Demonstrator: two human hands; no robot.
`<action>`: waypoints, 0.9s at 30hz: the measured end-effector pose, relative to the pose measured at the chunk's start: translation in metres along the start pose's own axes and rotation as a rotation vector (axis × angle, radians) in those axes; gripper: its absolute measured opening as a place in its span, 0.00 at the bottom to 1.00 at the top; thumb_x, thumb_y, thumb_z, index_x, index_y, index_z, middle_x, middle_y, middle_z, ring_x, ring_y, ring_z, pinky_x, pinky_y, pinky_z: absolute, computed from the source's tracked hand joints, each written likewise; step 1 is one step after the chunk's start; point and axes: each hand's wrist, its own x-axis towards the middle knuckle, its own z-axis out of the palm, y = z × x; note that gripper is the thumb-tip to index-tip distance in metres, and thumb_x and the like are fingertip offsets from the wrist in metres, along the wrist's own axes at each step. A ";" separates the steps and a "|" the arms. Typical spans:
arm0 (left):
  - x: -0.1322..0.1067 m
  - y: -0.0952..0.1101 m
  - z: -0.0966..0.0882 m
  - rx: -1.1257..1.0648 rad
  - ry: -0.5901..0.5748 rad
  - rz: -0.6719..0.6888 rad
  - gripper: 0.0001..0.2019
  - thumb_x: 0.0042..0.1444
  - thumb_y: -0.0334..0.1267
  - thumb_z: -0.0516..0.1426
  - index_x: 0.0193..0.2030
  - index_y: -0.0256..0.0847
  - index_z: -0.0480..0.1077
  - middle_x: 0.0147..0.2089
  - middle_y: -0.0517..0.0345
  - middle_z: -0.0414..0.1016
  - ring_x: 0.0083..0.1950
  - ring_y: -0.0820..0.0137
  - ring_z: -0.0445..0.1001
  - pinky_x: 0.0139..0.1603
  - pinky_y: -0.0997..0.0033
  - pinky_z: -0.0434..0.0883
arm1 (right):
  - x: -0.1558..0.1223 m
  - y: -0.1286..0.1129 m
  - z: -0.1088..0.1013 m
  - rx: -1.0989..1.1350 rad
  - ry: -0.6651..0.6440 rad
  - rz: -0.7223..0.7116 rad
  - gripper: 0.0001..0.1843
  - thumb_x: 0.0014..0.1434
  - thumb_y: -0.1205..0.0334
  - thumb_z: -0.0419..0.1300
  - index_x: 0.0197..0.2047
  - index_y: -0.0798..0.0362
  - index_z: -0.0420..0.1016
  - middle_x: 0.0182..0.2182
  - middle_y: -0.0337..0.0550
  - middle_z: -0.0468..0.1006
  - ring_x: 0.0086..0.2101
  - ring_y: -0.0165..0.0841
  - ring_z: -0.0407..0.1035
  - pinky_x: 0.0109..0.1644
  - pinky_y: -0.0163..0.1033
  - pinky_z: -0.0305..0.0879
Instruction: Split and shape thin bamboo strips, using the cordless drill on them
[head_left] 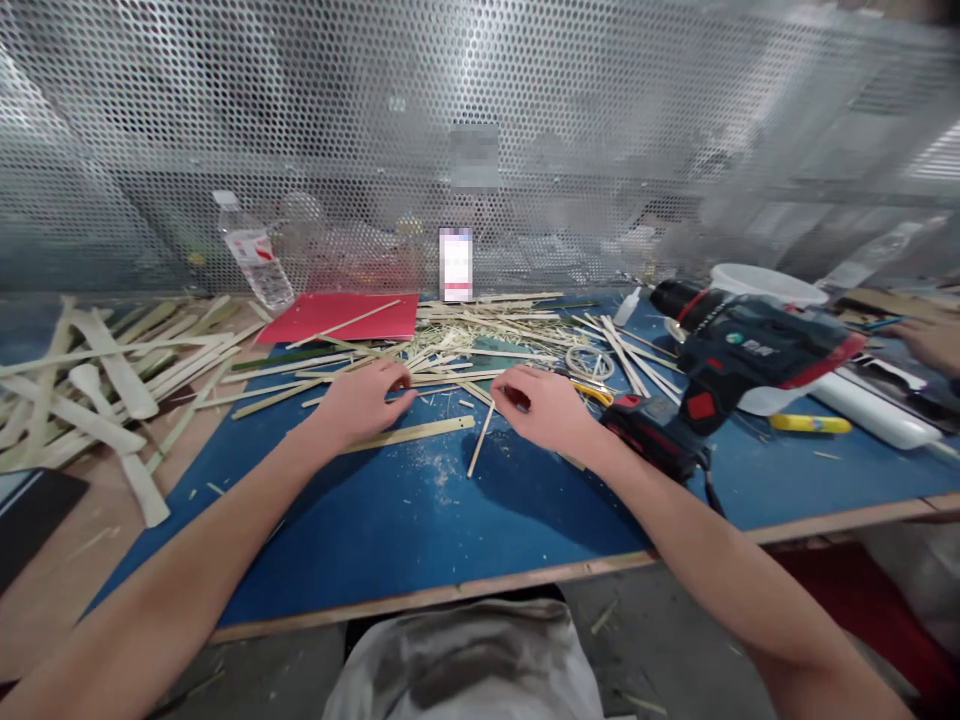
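Observation:
My right hand (pixel 544 405) is closed in a pinch, its fingertips on the upper end of a thin bamboo stick (pixel 481 440) that slants down toward the blue mat. My left hand (pixel 367 400) hovers low over the mat with curled fingers and a gap between thumb and index finger; nothing shows in it. Beside and partly under that hand lies a flat bamboo strip (pixel 420 432) with small dark holes near its right end. Just beyond both hands, a loose pile of bamboo strips and shavings (pixel 480 335) spreads across the mat.
A cordless drill (pixel 720 350) stands right of my right arm, with a yellow marker-like tube (pixel 810 424) beyond it. Wider bamboo pieces (pixel 112 370) heap up at left. A red folder (pixel 345 315), a water bottle (pixel 255 255) and a phone (pixel 456 265) stand or lie near the perforated metal screen (pixel 345 120). Another person's hand (pixel 930 340) shows at far right.

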 end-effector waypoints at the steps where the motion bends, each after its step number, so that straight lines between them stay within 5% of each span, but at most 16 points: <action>1: -0.002 0.006 -0.001 -0.058 -0.029 0.047 0.17 0.68 0.52 0.54 0.46 0.42 0.75 0.46 0.52 0.78 0.44 0.63 0.76 0.42 0.67 0.67 | -0.001 -0.001 -0.001 -0.003 -0.006 0.005 0.15 0.71 0.57 0.52 0.43 0.53 0.77 0.39 0.41 0.78 0.35 0.25 0.67 0.44 0.33 0.61; 9: -0.009 0.021 0.001 -0.219 -0.231 0.219 0.13 0.69 0.46 0.55 0.45 0.46 0.79 0.46 0.55 0.78 0.42 0.68 0.75 0.45 0.70 0.67 | -0.005 0.020 0.008 -0.184 -0.244 -0.136 0.19 0.71 0.61 0.51 0.59 0.46 0.77 0.54 0.48 0.73 0.54 0.36 0.68 0.56 0.39 0.65; 16: -0.007 0.018 0.002 -0.268 -0.249 0.187 0.12 0.68 0.46 0.56 0.43 0.46 0.80 0.43 0.56 0.78 0.40 0.68 0.75 0.44 0.69 0.66 | -0.005 0.019 0.005 -0.288 -0.290 0.126 0.20 0.67 0.57 0.56 0.61 0.48 0.72 0.51 0.46 0.77 0.47 0.36 0.73 0.45 0.37 0.62; 21: -0.008 0.022 0.005 -0.299 -0.228 0.167 0.12 0.67 0.46 0.55 0.39 0.44 0.77 0.39 0.57 0.77 0.38 0.68 0.73 0.40 0.69 0.65 | -0.001 0.014 -0.001 -0.253 -0.413 0.356 0.17 0.61 0.62 0.59 0.53 0.51 0.75 0.41 0.43 0.80 0.37 0.33 0.72 0.37 0.36 0.54; 27: -0.010 0.027 0.004 -0.267 -0.227 0.155 0.10 0.68 0.43 0.54 0.40 0.42 0.73 0.39 0.56 0.77 0.38 0.67 0.73 0.38 0.69 0.64 | 0.003 0.024 -0.014 -0.251 -0.331 0.335 0.10 0.65 0.60 0.57 0.46 0.51 0.78 0.41 0.43 0.79 0.35 0.30 0.70 0.37 0.36 0.53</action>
